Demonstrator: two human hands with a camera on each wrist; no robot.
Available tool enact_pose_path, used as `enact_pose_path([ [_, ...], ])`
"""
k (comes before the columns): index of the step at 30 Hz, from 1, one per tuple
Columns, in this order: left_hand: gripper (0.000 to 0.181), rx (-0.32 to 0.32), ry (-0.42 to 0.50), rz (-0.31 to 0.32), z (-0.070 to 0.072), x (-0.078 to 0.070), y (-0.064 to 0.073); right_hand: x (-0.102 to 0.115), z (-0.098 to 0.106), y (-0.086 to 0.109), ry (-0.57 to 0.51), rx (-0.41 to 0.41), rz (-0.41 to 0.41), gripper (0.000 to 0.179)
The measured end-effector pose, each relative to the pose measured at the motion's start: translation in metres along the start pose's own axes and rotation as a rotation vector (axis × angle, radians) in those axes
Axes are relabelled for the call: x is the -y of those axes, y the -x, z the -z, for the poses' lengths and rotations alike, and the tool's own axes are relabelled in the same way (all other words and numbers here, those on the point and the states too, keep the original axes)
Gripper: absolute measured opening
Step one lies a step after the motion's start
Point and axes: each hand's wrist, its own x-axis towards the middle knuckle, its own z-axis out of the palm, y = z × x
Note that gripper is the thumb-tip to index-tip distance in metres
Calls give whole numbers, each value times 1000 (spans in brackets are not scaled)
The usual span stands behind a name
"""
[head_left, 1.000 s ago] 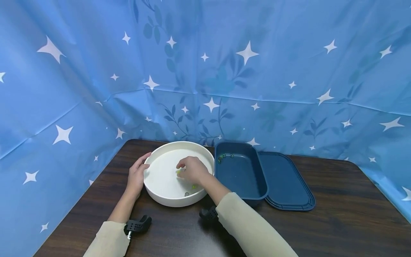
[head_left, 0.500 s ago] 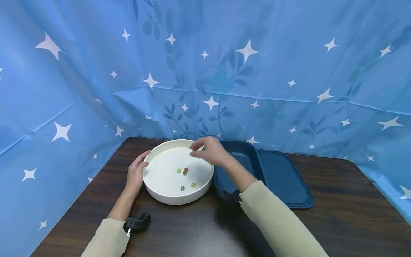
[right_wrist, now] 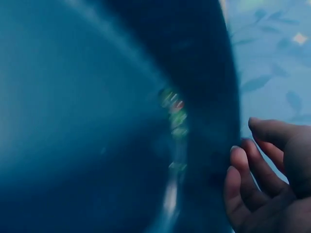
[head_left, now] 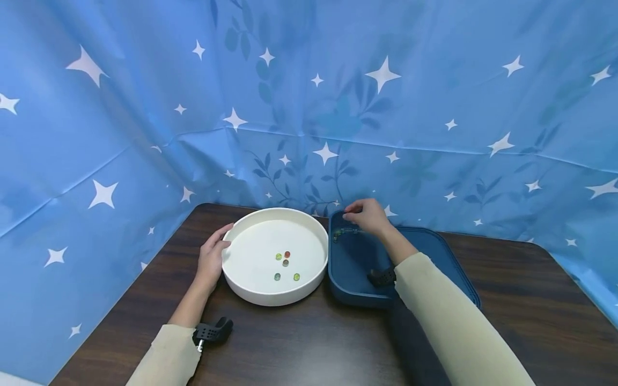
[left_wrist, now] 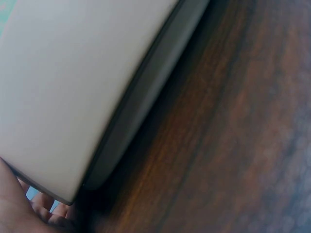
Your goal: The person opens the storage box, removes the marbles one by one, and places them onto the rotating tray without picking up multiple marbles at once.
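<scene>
My left hand (head_left: 210, 261) grips the near-left side of a round white tray (head_left: 253, 241), thumb at the rim and fingers along the outer wall. In the left wrist view, fingertips show past the edge of the tray wall (left_wrist: 73, 97). Several small glass marbles lie in the tray, among them a red marble (head_left: 287, 254) and a yellow-green marble (head_left: 296, 276). Over the far end of a dark blue rectangular bin (head_left: 345, 268) is my right hand (head_left: 369, 216). Its fingers are loosely bent, with nothing between thumb and fingertips. Below it, blurred marbles (right_wrist: 178, 118) line the bin's inner edge.
A flat blue lid (head_left: 446, 252) lies right of the bin, partly covered by the right forearm. All stand on a dark wooden table (head_left: 270, 343). Behind it hangs a blue curtain (head_left: 299, 107) with white stars. Black wrist cameras sit on both wrists.
My right hand has left the marbles in the white tray and moved right, over the rim, to the blue bin's far end. The left hand has kept its hold on the tray.
</scene>
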Motion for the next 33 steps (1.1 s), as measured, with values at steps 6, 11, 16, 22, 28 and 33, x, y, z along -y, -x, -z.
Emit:
enact_pose_path([
  [6, 50, 0, -8, -13, -1, -2, -1, -21, -3, -3, 29, -47, -82, 25],
  [11, 50, 1, -6, -13, -1, -3, -1, -27, -8, -2, 146, -58, -58, 24],
  [16, 50, -3, 2, -6, 0, -3, 0, -29, -15, -2, 280, -25, -89, 26],
  [22, 50, -7, -4, -12, 0, -2, -2, -31, -18, -1, 274, 18, -131, 28],
  [28, 50, -6, -6, -11, 0, -2, -2, -35, -20, -2, 249, -1, -146, 23],
  [33, 50, -1, 2, -7, 0, -1, -1, -39, -20, -4, 266, 2, -131, 17],
])
